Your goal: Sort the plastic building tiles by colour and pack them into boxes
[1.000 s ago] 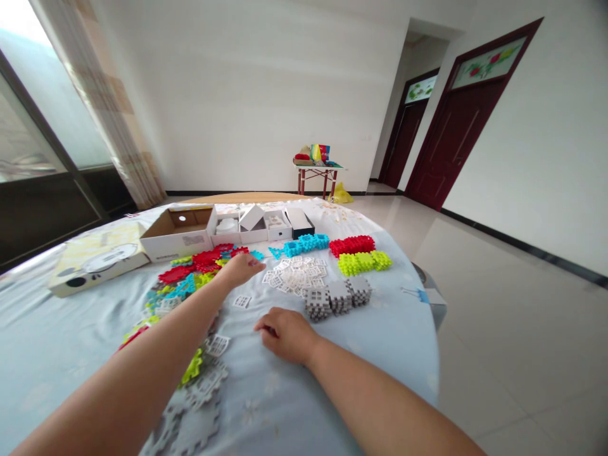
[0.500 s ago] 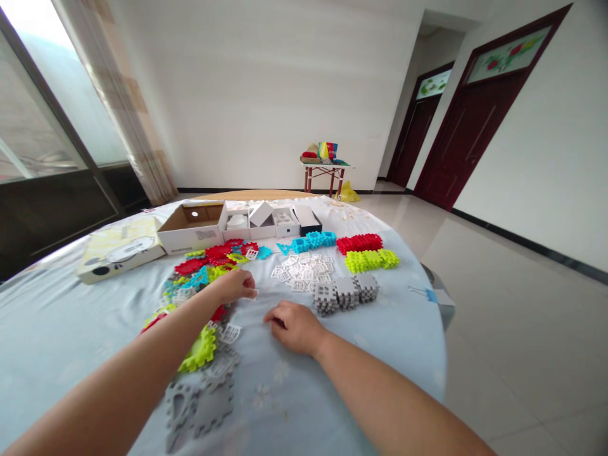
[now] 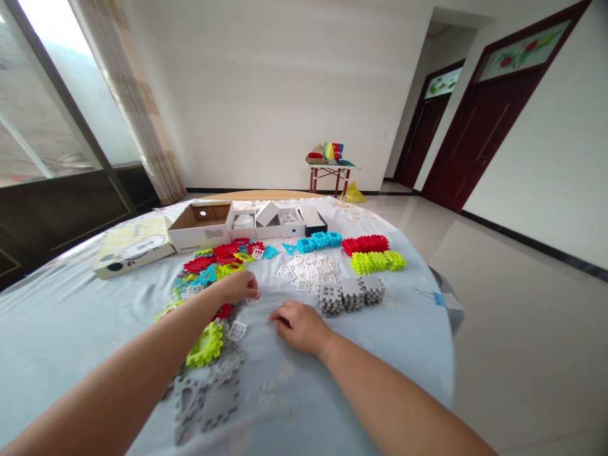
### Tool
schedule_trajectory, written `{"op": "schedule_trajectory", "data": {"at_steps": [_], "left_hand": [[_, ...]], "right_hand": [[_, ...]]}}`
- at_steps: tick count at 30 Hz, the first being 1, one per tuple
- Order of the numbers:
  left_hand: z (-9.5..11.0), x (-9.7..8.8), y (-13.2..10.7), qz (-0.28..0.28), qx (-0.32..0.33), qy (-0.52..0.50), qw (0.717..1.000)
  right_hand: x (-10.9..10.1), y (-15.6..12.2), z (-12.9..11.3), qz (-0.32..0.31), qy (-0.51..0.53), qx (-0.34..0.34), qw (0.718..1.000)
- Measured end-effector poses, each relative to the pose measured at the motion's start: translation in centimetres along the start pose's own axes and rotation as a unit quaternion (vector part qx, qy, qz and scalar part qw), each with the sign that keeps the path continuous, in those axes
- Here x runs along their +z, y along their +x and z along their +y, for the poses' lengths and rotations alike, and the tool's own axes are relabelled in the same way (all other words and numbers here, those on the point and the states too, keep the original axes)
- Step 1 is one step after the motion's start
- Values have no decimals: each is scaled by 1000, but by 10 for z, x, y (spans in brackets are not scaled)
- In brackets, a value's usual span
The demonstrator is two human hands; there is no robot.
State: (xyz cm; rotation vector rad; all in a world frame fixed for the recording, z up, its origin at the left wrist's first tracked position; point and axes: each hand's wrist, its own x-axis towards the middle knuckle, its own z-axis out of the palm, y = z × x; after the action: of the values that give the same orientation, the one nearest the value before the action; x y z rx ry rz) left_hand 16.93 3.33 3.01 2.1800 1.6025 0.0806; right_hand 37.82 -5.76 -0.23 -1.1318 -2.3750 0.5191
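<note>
My left hand (image 3: pixel 244 286) reaches over the mixed heap of puzzle-like plastic pieces (image 3: pixel 228 253), its fingers pinched on a small white window-frame piece (image 3: pixel 254 300) just above or on the cloth. My right hand (image 3: pixel 300 326) rests on the cloth to the right, fingers curled in and closed, with nothing visible in it. Beyond it lies a loose pile of white window-frame pieces (image 3: pixel 308 272). Stacked grey pieces (image 3: pixel 351 294) stand to its right. Below my left forearm are a lime-green piece (image 3: pixel 206 345), another white window frame (image 3: pixel 236 330) and loose grey pieces (image 3: pixel 218 402).
Rows of blue pieces (image 3: pixel 319 242), red pieces (image 3: pixel 365 245) and lime-green pieces (image 3: pixel 379 261) line the far right. An open cardboard box (image 3: pixel 202 237), small white boxes (image 3: pixel 268 228) and a yellowish flat box (image 3: pixel 135 248) stand at the back. The round table's cloth (image 3: pixel 403 342) ends at right.
The view has shifted slightly, so everything sits a little further right. Both hands stay nearly in place; more of the white window frame shows under my left fingertips.
</note>
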Motion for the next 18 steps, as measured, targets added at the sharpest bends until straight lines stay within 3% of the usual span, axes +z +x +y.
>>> {"op": "schedule_trajectory", "data": {"at_steps": [5,11,15,18], "left_hand": [[2,-1,-3,5,-5,-4,1000],[9,0,1,61,14,-27,998],[28,-2,16,124,0,-161,979],[56,-6,29,160,-3,-307,938]], "right_hand": [[0,0,0,1,1,-6,1000],[0,0,0,4,10,4,1000],[1,1,1,4,11,12,1000],[3,1,1,-3,-2,21,1000]]}}
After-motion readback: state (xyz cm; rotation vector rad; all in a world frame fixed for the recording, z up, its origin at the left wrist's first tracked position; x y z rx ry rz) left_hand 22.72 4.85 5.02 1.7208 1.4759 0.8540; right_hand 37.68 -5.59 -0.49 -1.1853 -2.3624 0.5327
